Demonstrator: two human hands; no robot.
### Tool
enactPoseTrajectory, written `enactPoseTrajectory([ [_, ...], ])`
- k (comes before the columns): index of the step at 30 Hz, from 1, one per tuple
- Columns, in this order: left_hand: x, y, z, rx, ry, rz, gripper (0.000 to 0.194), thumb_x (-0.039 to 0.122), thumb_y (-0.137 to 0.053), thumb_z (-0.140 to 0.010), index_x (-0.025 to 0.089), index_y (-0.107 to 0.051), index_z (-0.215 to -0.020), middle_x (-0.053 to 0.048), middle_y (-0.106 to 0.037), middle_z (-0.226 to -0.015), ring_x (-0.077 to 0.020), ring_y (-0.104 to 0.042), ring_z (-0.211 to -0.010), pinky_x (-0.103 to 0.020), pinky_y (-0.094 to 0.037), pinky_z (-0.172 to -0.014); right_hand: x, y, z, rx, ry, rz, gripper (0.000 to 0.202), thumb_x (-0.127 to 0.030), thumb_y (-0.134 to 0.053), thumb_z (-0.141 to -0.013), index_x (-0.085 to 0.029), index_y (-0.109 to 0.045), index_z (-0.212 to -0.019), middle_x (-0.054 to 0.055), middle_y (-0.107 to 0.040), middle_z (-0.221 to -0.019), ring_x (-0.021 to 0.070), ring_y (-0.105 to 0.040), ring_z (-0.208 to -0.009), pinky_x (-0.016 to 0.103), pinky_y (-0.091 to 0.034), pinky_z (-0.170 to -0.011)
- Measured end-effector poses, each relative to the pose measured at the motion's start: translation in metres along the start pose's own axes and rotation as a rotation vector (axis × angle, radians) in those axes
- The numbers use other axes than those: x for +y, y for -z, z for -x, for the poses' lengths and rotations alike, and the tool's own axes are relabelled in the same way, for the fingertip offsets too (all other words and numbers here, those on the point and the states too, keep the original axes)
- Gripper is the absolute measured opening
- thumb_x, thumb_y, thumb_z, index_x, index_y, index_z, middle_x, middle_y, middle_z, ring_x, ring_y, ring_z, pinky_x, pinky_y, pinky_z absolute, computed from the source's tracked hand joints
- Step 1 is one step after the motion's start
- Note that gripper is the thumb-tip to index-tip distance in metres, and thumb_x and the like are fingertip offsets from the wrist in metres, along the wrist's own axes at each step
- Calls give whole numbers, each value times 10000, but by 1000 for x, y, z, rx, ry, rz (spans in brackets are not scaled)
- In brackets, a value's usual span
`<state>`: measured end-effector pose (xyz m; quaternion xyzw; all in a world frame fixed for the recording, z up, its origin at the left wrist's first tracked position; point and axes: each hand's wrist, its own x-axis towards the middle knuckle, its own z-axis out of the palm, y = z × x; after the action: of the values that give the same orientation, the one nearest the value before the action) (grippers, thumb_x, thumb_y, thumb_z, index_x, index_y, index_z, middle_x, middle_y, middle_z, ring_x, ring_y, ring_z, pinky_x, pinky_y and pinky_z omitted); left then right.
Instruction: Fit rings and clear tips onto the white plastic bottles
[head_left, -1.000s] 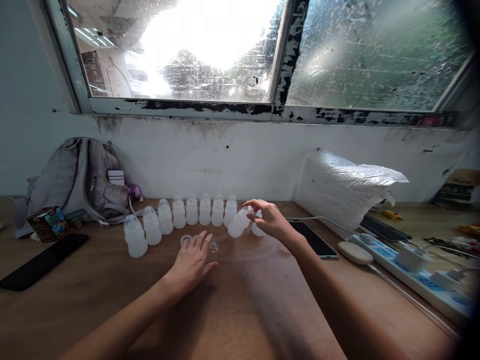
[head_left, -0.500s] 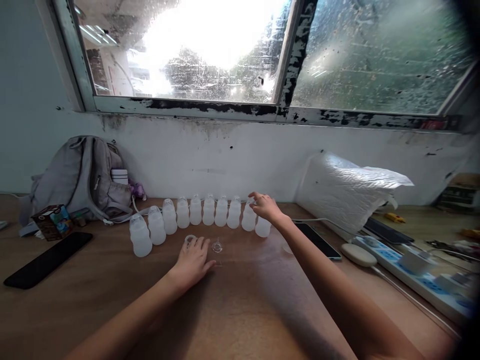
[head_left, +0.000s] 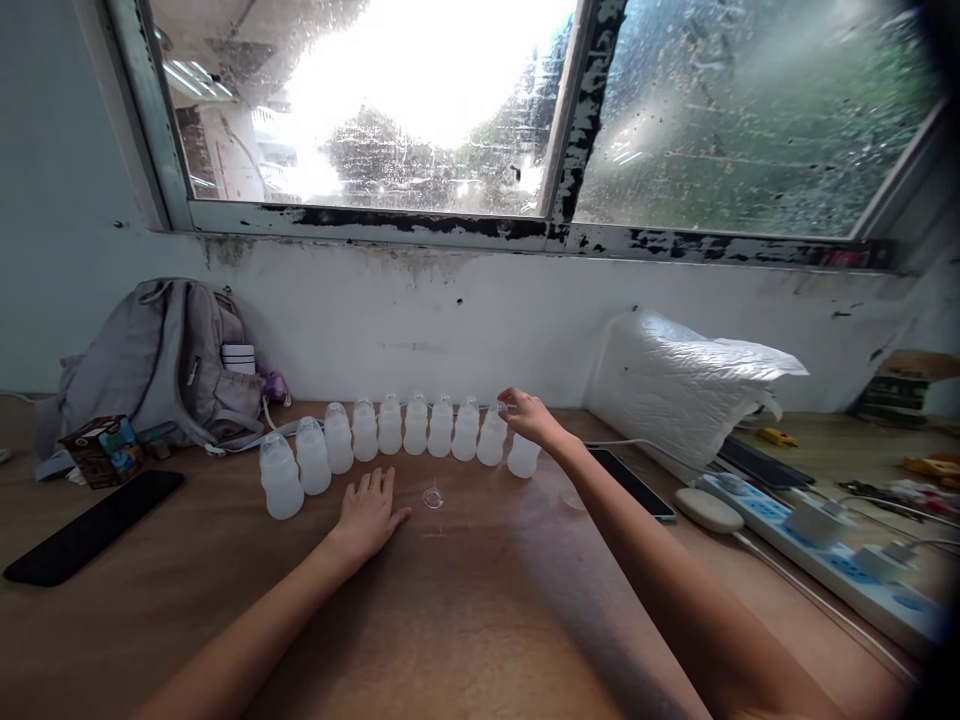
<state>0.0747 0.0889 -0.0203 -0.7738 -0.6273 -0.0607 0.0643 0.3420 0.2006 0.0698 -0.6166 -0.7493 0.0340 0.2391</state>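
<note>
A curved row of several frosted baby bottles (head_left: 416, 428) stands upright on the wooden table (head_left: 465, 620), each with a clear top. My right hand (head_left: 531, 418) reaches over the rightmost bottle (head_left: 523, 458). Its thumb and fingers pinch the top of the bottle second from the right (head_left: 492, 440), which stands on the table. My left hand (head_left: 366, 518) lies flat with fingers spread, in front of the row, holding nothing visible. Between the hands a small clear nipple-shaped piece (head_left: 433, 496) rests on the table. Beside my right forearm a clear disc (head_left: 573, 498) is partly hidden.
At the left stand a grey backpack (head_left: 154, 365) and a small carton (head_left: 105, 452), with a black slab (head_left: 94, 527) in front. To the right are a phone (head_left: 630, 482), a silvery padded bag (head_left: 675, 385), a pale rounded device (head_left: 709, 510) and a power strip (head_left: 817, 560).
My left hand has slid left and a little toward me; the clear ring at its fingertips no longer shows. My right hand stays at the same bottle, which has shifted slightly left.
</note>
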Motion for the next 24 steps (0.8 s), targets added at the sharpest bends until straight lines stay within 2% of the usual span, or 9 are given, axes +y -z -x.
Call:
enactPoseTrajectory([
  [4, -1, 1, 0, -2, -11, 8, 595, 477, -300, -823, 66, -351, -1250, -190, -434, -1214, -299, -394, -1103, -404, -339, -843, -2, 5, 2, 12, 10, 46, 311, -193, -474, -740, -164, -530, -1044, 93, -579, -1051, 206, -483, -1015, 280, -371, -809],
  [7, 0, 5, 1, -9, -34, 37, 549, 459, -295, -831, 75, -396, -1210, -179, -469, -1166, -284, -410, -1084, -390, -346, -841, -10, 3, 14, 147, 67, 46, 319, -170, -442, -760, -143, -513, -1070, 108, -564, -1063, 220, -458, -1039, 313, -355, -844],
  [9, 1, 8, 0, -18, -49, 58, 511, 447, -289, -835, 99, -420, -1186, -164, -485, -1143, -271, -421, -1070, -380, -351, -838, -22, -6, 30, 253, 173, 7, 301, -143, -397, -784, -133, -509, -1064, 112, -565, -1046, 211, -465, -1023, 325, -344, -864],
  [10, 1, 9, 0, -18, -52, 64, 499, 446, -290, -834, 112, -426, -1178, -158, -487, -1141, -267, -426, -1064, -377, -354, -835, -28, -14, 41, 248, 240, -29, 281, -132, -385, -790, -132, -520, -1036, 109, -575, -1018, 202, -481, -995, 321, -346, -865],
  [13, -1, 9, -1, 8, -23, 69, 495, 455, -320, -820, 132, -413, -1184, -149, -487, -1139, -265, -438, -1048, -372, -364, -819, -47, -49, 74, 21, 404, -104, 230, -165, -435, -789, -148, -540, -993, 97, -591, -963, 197, -511, -934, 313, -376, -820],
  [17, -6, 7, -3, 33, 28, 70, 426, 438, -373, -804, 144, -470, -1097, -127, -542, -1040, -261, -468, -1000, -366, -375, -794, -57, -91, 102, -105, 361, -85, 234, -296, -500, -777, -162, -547, -963, 104, -574, -963, 223, -493, -936, 344, -375, -796],
  [20, -7, 7, -5, 95, 4, 124, 329, 424, -405, -796, 167, -518, -968, -86, -571, -949, -231, -491, -947, -331, -387, -784, -57, -101, 105, -94, 351, -123, 191, -271, -498, -783, -167, -544, -937, 92, -572, -951, 213, -490, -914, 333, -374, -783],
  [24, 1, 9, -3, 287, -98, 272, 320, 423, -395, -812, 184, -487, -1005, -52, -554, -977, -186, -490, -933, -286, -389, -804, -55, -97, 111, -49, 401, -178, 151, -271, -507, -776, -173, -542, -886, 74, -570, -912, 210, -484, -886, 330, -373, -776],
])
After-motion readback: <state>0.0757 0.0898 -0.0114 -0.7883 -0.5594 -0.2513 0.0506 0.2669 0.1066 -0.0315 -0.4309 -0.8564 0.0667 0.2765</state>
